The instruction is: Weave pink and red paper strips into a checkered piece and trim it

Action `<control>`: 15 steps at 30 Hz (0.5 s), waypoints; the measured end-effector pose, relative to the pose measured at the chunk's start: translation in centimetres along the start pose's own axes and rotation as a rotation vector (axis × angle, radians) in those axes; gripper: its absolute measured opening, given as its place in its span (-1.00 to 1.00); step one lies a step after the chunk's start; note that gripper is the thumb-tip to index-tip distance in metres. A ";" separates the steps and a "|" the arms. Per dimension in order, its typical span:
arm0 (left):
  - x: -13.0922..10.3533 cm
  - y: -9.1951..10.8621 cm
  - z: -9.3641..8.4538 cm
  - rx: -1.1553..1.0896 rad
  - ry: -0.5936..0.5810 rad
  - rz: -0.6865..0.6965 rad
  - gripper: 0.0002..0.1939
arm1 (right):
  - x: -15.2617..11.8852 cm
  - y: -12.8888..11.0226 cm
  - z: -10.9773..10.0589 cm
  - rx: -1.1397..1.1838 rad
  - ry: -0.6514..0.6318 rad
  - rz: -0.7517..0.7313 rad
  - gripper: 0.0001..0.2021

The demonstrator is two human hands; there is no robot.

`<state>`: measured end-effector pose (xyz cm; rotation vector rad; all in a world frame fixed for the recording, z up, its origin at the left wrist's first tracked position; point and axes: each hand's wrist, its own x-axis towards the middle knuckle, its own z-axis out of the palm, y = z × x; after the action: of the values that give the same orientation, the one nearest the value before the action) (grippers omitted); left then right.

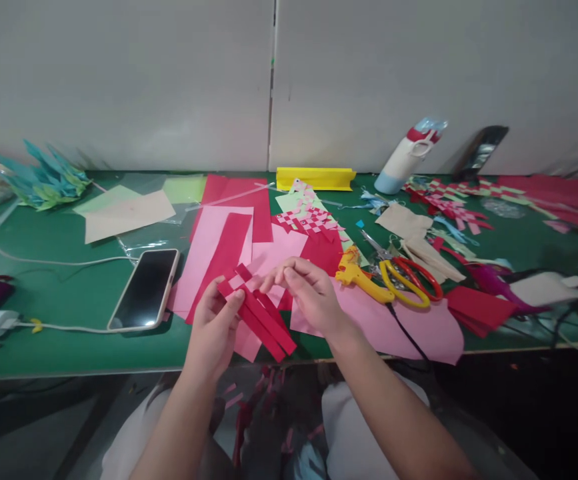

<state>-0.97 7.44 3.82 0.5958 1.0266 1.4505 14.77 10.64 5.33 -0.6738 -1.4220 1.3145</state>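
Observation:
Over the table's front edge, my left hand (215, 327) pinches a piece of woven paper strips (263, 323), thumb on top. Its red strips hang toward the lower right, and pink squares cross its upper end. Just right of the weave is my right hand (306, 287), fingers and thumb pressed together. Whatever it may be pinching is too small to make out. Beneath and behind both hands lie pink paper sheets (206, 247) and red paper (239, 200). Finished-looking red-and-pink checkered woven pieces (311, 221) rest beyond my right hand.
Right of my hands are a yellow glue gun (363, 277), yellow-handled scissors (403, 287) and red-handled scissors (421, 273). A phone (145, 290) with a white cable lies left. A bottle (411, 157), yellow folded strip (316, 179) and blue-green paper leaves (43, 177) line the back.

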 end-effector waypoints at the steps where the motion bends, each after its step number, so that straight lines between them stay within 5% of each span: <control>1: 0.0 0.1 0.0 -0.017 -0.004 -0.004 -0.64 | 0.1 -0.1 -0.2 -0.025 0.046 -0.016 -0.75; 5: 0.3 0.2 0.0 -0.077 -0.020 -0.013 -0.67 | 0.3 -0.1 -1.3 -0.220 0.140 0.091 -0.79; 10: 0.6 0.1 -0.1 -0.122 -0.032 -0.014 -0.70 | 0.4 0.6 -1.6 -0.382 -0.087 0.337 -0.72; 15: 0.7 -0.1 0.1 -0.133 -0.023 -0.058 -0.72 | 0.4 1.5 -0.7 -0.375 -0.163 0.361 -0.75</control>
<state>-0.94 8.18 3.69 0.4819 0.9147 1.4456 14.89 11.60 3.91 -1.1344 -1.7610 1.4137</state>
